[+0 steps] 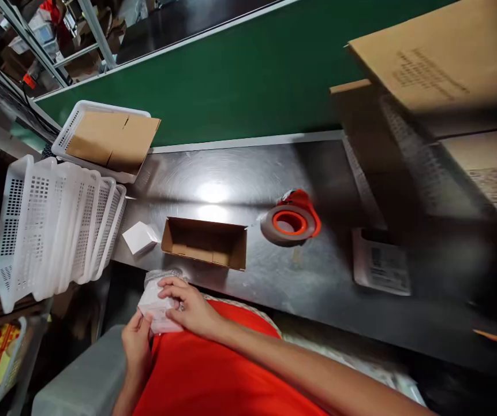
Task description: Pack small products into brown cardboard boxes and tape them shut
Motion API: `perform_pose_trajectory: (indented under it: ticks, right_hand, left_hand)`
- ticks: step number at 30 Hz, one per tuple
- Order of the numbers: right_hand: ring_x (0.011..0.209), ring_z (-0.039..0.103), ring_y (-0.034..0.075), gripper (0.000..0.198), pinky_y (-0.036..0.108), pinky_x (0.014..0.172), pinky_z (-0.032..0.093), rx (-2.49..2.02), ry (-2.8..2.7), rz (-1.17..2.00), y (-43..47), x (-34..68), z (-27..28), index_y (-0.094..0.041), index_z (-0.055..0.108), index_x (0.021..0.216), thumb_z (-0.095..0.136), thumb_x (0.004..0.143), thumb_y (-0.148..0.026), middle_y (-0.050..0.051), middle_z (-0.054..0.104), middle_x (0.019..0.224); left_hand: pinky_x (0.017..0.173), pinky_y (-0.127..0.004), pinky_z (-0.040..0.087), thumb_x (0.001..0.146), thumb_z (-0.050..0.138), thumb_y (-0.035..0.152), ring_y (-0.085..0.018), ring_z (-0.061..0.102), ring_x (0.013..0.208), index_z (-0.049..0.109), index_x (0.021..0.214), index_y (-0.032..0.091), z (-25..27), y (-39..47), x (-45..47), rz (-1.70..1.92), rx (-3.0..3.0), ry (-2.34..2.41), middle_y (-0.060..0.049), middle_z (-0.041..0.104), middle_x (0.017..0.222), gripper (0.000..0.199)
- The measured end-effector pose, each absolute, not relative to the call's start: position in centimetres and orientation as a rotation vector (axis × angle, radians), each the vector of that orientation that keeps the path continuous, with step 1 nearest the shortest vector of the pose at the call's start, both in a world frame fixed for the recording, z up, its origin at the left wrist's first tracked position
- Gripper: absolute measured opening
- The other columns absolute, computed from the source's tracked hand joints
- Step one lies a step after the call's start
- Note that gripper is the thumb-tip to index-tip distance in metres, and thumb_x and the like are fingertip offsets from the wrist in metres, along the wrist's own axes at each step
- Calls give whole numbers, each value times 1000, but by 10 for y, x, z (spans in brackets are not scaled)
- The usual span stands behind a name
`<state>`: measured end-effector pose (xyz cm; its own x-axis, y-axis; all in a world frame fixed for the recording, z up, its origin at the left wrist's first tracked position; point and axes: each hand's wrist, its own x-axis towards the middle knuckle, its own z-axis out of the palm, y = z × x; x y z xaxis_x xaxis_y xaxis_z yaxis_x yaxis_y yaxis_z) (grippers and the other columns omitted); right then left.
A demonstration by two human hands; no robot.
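My left hand (136, 340) pinches the lower left edge of a small white packet (160, 316), held near my lap. Clear bubble wrap shows at the packet's upper end. Over the packet's right side lies my right hand (193, 307), its fingers curled and gripping it. Just beyond my hands, an open brown cardboard box (205, 242) rests on the metal table (248, 283); its visible inside holds nothing. Left of that box sits a small white box (139, 238). To the right is a red tape dispenser (291, 221) with a roll of tape.
Stacked white plastic baskets (58, 225) stand at the left. Behind them, another white basket (81, 108) carries flat cardboard (114, 138). Large cartons (443, 63) and a white item with a printed label (380, 263) occupy the right. A green panel (239, 81) borders the table's back.
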<state>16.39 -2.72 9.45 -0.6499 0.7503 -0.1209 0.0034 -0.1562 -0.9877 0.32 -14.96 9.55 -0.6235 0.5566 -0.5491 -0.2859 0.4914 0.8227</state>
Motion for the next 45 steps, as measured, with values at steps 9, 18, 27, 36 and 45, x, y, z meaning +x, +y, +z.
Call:
perform_pose_trajectory:
  ticks: [9, 18, 27, 36, 45]
  right_hand:
    - [72, 62, 12, 51, 30, 74, 56, -1297, -1450, 1874, -10, 158, 67, -20, 74, 116, 62, 69, -7, 11, 60, 152]
    - [83, 71, 27, 15, 34, 78, 47, -1662, -1769, 1815, 4, 177, 58, -16, 80, 81, 65, 82, -17, 11, 79, 82]
    - [68, 67, 19, 18, 28, 65, 43, -1695, -1726, 1818, 9, 175, 56, -19, 76, 74, 64, 84, -26, 4, 76, 69]
    - [64, 61, 17, 17, 28, 64, 41, -1688, -1759, 1660, 11, 174, 89, -22, 60, 65, 55, 80, -17, 1, 72, 66]
    - [55, 57, 16, 19, 28, 57, 38, -1643, -1777, 1435, 10, 171, 140, -25, 52, 65, 51, 84, -26, 0, 66, 60]
  left_hand:
    - [68, -29, 63, 53, 99, 39, -23, 77, 81, 85, 97, 13, 73, -121, 0, 1229, 137, 1954, -12, 83, 101, 53]
    - [56, -25, 53, 54, 94, 45, -12, 61, 53, 82, 72, 12, 53, -97, -22, 968, 361, 1919, -4, 71, 60, 40]
    - [62, -30, 57, 76, 77, 54, -20, 70, 62, 80, 84, 15, 55, -95, -44, 783, 658, 1937, -6, 76, 67, 40]
    - [65, -28, 55, 82, 72, 46, -22, 73, 65, 84, 82, 20, 104, -85, -51, 755, 954, 2170, -6, 79, 71, 28]
    - [59, -24, 50, 87, 70, 43, -17, 67, 59, 81, 76, 22, 180, -84, -57, 716, 1090, 2166, -1, 75, 66, 27]
